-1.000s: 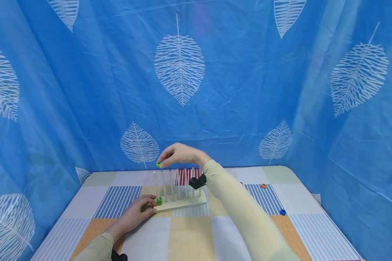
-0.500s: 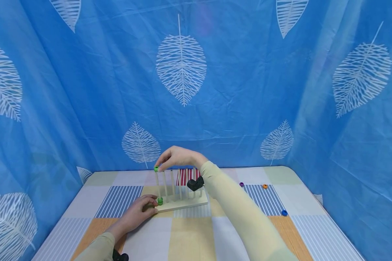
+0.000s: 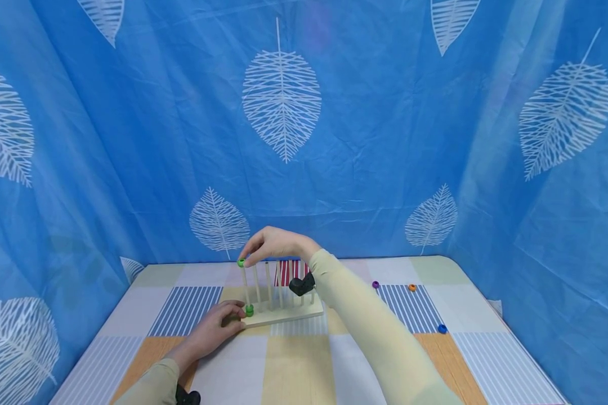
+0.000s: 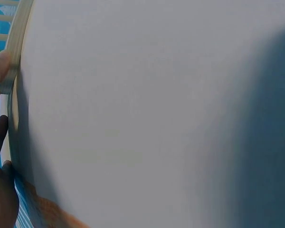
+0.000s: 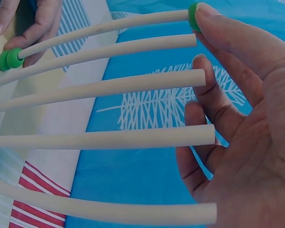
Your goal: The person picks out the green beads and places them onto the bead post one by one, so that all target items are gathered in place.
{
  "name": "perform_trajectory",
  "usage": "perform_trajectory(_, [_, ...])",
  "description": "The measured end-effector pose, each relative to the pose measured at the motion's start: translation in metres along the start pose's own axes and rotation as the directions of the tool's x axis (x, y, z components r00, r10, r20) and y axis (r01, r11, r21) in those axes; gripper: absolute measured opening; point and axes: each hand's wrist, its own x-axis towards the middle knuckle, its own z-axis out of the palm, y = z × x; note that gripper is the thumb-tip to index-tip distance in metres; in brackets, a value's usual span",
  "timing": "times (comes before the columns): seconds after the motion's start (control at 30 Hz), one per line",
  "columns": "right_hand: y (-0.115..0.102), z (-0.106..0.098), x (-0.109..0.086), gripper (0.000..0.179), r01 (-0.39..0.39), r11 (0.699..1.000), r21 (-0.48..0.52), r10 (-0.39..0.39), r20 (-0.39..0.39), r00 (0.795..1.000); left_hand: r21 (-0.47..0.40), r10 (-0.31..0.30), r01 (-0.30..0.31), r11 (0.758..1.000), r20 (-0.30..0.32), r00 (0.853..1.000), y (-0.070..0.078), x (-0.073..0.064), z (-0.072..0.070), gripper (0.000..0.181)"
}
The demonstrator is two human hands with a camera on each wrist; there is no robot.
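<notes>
A pale wooden peg rack (image 3: 284, 316), with several upright pegs, stands on the table. My left hand (image 3: 215, 329) grips the left end of its base between thumb and fingers. Two green beads (image 5: 10, 59) sit stacked at the foot of the leftmost peg, close to my left fingertips. At the top of that same peg, my right hand (image 3: 276, 244) pinches another green bead (image 5: 194, 17) between thumb and forefinger. The peg's tip meets the bead in the right wrist view. My other right fingers are bent and lie behind the neighbouring pegs.
To the right on the patchwork cloth lie a purple bead (image 3: 375, 284), an orange bead (image 3: 412, 287) and a blue bead (image 3: 442, 329). A blue curtain (image 3: 344, 169) with white leaf prints surrounds the table's back and sides.
My right hand has lowered the green bead from above and left of the rack onto the tip of the leftmost peg. My left hand stays at the base.
</notes>
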Motion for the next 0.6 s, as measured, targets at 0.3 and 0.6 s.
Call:
perform_trajectory(0.3, [0.000, -0.005, -0.008, 0.028, 0.008, 1.000, -0.014, -0.009, -0.012, 1.000, -0.009, -0.012, 0.012, 1.000, 0.009, 1.000, 0.004, 0.001, 0.000, 0.011])
perform_trajectory(0.6, [-0.007, -0.024, -0.042, 0.027, 0.048, 0.999, -0.020, -0.050, -0.092, 0.994, 0.005, -0.014, 0.014, 1.000, -0.005, 1.000, 0.002, -0.001, 0.000, 0.011])
